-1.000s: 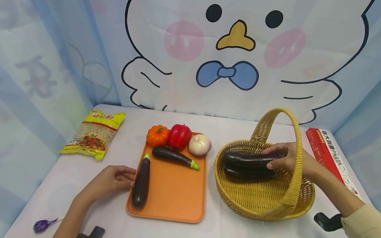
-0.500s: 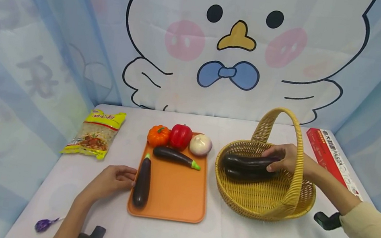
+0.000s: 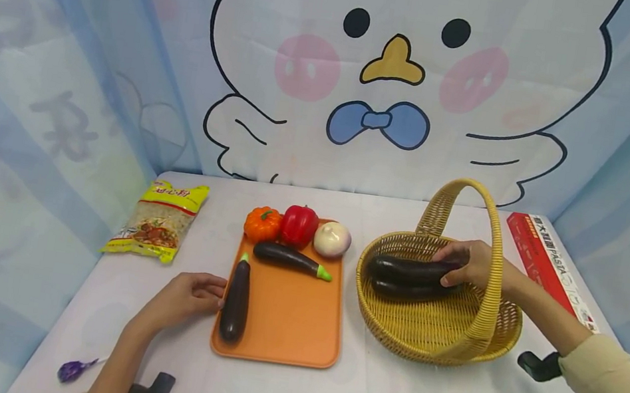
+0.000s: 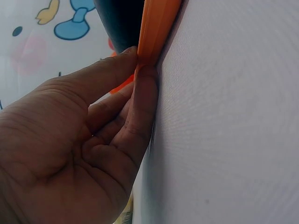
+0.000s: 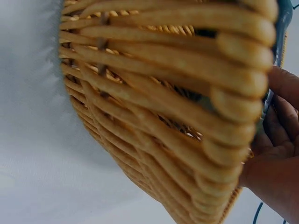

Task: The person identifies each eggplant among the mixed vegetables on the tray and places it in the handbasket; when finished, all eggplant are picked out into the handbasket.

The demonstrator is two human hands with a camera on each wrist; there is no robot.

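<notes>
My left hand [image 3: 182, 302] pinches the left edge of an orange tray [image 3: 291, 321]; in the left wrist view the thumb lies on top of the tray rim [image 4: 158, 32] and the fingers are beneath it. Along that edge lies a dark eggplant [image 3: 236, 306] with a green tip, and a second eggplant [image 3: 282, 256] lies crosswise higher up. On the right, my right hand [image 3: 471, 265] reaches under the handle of a wicker basket [image 3: 390, 347] and grips the right end of a large eggplant [image 3: 401, 269]. Another large eggplant [image 3: 404, 292] sits beside it in the basket.
At the tray's far end are a small orange pumpkin [image 3: 262, 223], a red bell pepper [image 3: 299, 226] and a white-purple onion [image 3: 332, 239]. A yellow food bag [image 3: 157, 221] lies far left, a purple lollipop [image 3: 74, 369] near left, a red pasta box [image 3: 549, 266] far right.
My right hand has lowered slightly with the eggplant, which now lies close against the other one in the basket. The left hand keeps its place at the tray.
</notes>
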